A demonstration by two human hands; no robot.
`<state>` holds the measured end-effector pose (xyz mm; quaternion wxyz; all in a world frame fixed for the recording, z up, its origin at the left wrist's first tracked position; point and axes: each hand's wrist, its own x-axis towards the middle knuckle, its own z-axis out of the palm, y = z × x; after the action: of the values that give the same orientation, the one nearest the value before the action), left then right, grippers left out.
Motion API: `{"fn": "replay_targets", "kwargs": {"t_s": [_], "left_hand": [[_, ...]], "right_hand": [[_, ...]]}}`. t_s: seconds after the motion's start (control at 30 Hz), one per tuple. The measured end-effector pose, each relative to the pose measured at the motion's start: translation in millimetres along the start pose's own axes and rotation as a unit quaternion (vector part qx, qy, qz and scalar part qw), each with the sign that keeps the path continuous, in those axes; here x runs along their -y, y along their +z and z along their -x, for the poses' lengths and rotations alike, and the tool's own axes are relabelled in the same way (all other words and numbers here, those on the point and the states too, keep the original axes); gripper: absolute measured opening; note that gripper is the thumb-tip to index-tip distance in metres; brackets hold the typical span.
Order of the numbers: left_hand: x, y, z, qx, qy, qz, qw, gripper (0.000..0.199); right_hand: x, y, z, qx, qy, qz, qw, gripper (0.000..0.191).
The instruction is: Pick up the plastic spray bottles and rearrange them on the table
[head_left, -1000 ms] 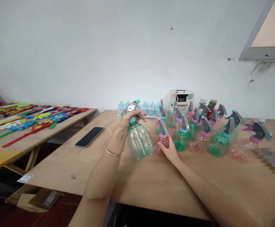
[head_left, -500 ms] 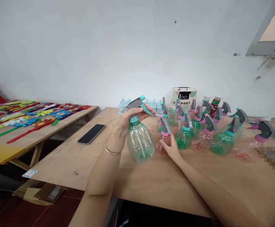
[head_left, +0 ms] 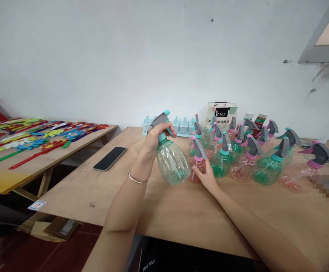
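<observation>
My left hand (head_left: 155,139) is wrapped round the neck and grey-and-teal trigger head of a clear green spray bottle (head_left: 173,163). That bottle is tilted, its base swung right, with a thin tube visible inside. My right hand (head_left: 209,179) grips the right side of a pink spray bottle (head_left: 197,165) with a grey and pink head, which stands on the wooden table (head_left: 164,211). The green bottle's base is close to the pink one; whether they touch I cannot tell. Behind my right hand stands another green spray bottle (head_left: 220,166).
Several more pink and green spray bottles (head_left: 267,170) crowd the right side. Behind them are a printed paper bag (head_left: 221,113) and pale blue plastic moulds (head_left: 183,126). A phone (head_left: 110,158) lies at left. Colourful flower-and-hand-shaped items (head_left: 51,145) cover the neighbouring table.
The green bottle has tilted further, its head moving left and its base right. My left fingers have curled in closer round the trigger. My right hand stays on the pink bottle.
</observation>
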<state>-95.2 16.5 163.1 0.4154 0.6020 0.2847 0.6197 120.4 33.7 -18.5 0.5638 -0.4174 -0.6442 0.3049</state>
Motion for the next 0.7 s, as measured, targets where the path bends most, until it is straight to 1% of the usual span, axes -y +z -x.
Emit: {"fn": "replay_targets", "kwargs": {"t_s": [0.03,0.07,0.17,0.2,0.3,0.4,0.47,0.53,0.57,0.63,0.7], "left_hand": [[1.2,0.0,-0.2,-0.001,-0.006,-0.009,1.000,0.024],[2.2,0.3,-0.2,0.012,-0.013,-0.017,1.000,0.024],[3.9,2.7,-0.1,0.071,-0.018,-0.019,0.997,0.022],[4.3,3.5,-0.4,0.078,-0.012,-0.018,0.997,0.023],[5.7,4.0,-1.9,0.061,0.003,-0.014,0.998,0.023],[5.1,1.7,-2.7,0.036,-0.005,-0.008,0.999,0.027],[3.4,-1.2,-2.6,0.036,-0.003,-0.016,0.999,0.028],[2.8,-6.1,-3.4,0.040,0.009,-0.045,0.998,0.026],[3.9,-9.9,-4.8,0.030,0.020,-0.069,0.997,0.026],[10.1,-20.4,-9.8,-0.018,0.038,-0.136,0.990,0.023],[21.2,-34.3,-17.7,-0.095,0.046,-0.213,0.971,0.019]], "right_hand": [[0.1,0.0,-0.1,-0.002,0.001,0.003,1.000,0.057],[0.2,0.1,-0.2,-0.004,0.001,0.006,1.000,0.057],[0.1,0.5,-0.5,-0.004,-0.001,0.002,1.000,0.057],[0.1,0.6,-0.5,-0.003,0.000,-0.004,1.000,0.056],[-0.1,0.7,-0.4,0.001,0.001,-0.012,1.000,0.055],[-0.7,0.2,-0.3,0.001,0.002,-0.006,1.000,0.056],[-1.2,-0.2,-0.2,0.003,0.005,-0.005,1.000,0.057],[-1.4,-0.5,0.0,0.002,0.006,-0.004,1.000,0.058],[-1.3,-0.5,0.0,0.003,0.005,-0.006,1.000,0.058],[-0.4,-0.4,-0.3,0.004,0.004,-0.008,1.000,0.058],[1.2,0.0,-1.1,0.005,0.005,-0.009,1.000,0.059]]}}
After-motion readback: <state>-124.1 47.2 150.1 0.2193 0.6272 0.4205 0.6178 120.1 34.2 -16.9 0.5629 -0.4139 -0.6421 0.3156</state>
